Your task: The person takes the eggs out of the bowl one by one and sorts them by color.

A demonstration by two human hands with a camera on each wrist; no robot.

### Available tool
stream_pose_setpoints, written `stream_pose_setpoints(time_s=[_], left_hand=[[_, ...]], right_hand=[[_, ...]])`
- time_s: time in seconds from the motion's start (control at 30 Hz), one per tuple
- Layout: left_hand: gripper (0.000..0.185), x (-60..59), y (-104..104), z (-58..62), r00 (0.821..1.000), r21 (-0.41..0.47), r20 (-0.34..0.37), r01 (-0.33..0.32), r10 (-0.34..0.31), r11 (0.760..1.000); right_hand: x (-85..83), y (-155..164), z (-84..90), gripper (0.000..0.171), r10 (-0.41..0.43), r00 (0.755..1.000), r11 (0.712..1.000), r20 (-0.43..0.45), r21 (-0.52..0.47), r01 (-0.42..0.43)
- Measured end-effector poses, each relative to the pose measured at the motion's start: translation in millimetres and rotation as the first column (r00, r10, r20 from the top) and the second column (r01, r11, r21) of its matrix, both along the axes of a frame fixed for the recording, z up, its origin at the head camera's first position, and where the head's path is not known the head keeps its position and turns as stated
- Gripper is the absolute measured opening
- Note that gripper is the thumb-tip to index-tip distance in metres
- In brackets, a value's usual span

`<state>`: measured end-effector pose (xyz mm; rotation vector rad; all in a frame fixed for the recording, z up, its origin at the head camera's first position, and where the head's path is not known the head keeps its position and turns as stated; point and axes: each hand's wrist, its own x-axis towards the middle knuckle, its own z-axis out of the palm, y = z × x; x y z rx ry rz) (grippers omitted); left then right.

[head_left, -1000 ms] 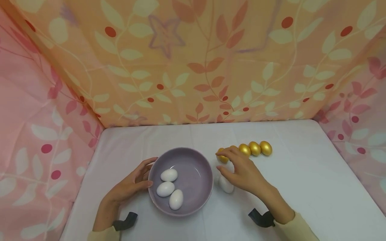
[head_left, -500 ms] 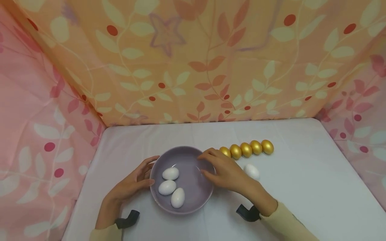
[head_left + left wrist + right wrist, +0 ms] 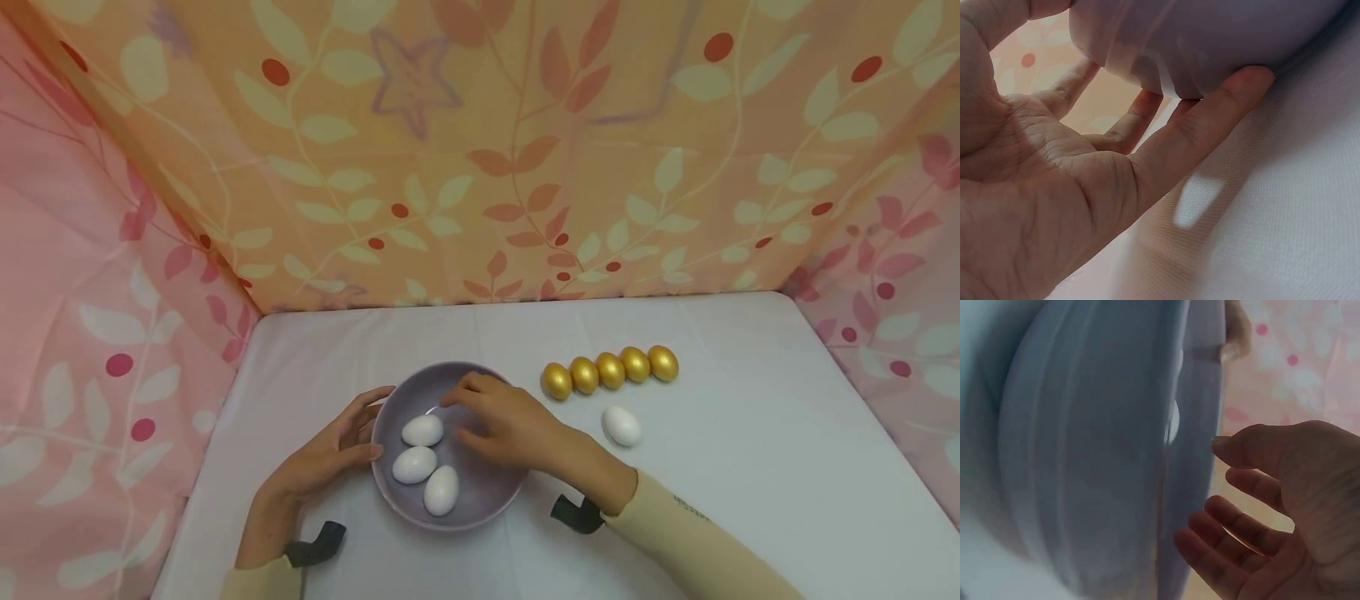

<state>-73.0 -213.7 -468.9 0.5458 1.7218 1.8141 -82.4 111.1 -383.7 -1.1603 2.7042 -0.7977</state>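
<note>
At lower centre of the frame, an empty, loosely spread right hand (image 3: 510, 425) hovers over the purple bowl (image 3: 491, 492) holding three white eggs (image 3: 422, 431); the open left hand (image 3: 330, 454) steadies its rim.

- The bowl (image 3: 480, 500) is hemmed in: left hand (image 3: 326, 458) against its left rim, right hand (image 3: 506, 425) over its right half.
- Three white eggs (image 3: 422, 462) fill its left side.
- A row of gold eggs (image 3: 610, 371) and a loose white egg (image 3: 622, 426) stand to the right.
- The table (image 3: 750, 500) beyond lies open.
</note>
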Motion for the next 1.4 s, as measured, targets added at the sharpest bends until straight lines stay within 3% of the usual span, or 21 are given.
stream_pose_setpoints(time_s=[0.2, 0.43, 0.9, 1.1, 1.23, 1.4], left_hand=[[0.078, 1.4, 0, 0.9, 1.000, 0.016, 0.007, 0.015, -0.015, 1.000], [0.079, 2.7, 2, 2.0, 1.000, 0.014, 0.018, 0.012, -0.012, 1.000], [0.079, 5.3, -4, 2.5, 1.000, -0.017, 0.006, -0.020, 0.021, 1.000], [0.078, 1.7, -1, 2.6, 1.000, -0.018, 0.002, -0.025, 0.025, 1.000], [0.078, 1.5, 0, 3.5, 1.000, -0.017, 0.007, -0.025, 0.025, 1.000], [0.078, 1.5, 2, 4.2, 1.000, -0.017, 0.013, -0.019, 0.019, 1.000]], right_hand=[[-7.7, -29, -6.4, 0.035, 0.103, 0.992, 0.990, 0.067, 0.094, -0.109], [-13.5, -51, -10.5, 0.039, 0.187, 0.976, 0.951, 0.114, 0.227, -0.208], [-12.6, -63, -5.6, 0.047, 0.134, 0.981, 0.907, 0.137, 0.382, -0.177], [-13.6, -60, -4.9, 0.045, 0.137, 0.987, 0.887, 0.089, 0.433, -0.162], [-11.9, -54, -3.3, 0.043, 0.135, 0.990, 0.905, 0.051, 0.401, -0.144], [-8.6, -33, 4.6, 0.046, 0.085, 0.993, 0.964, 0.082, 0.246, -0.103]])
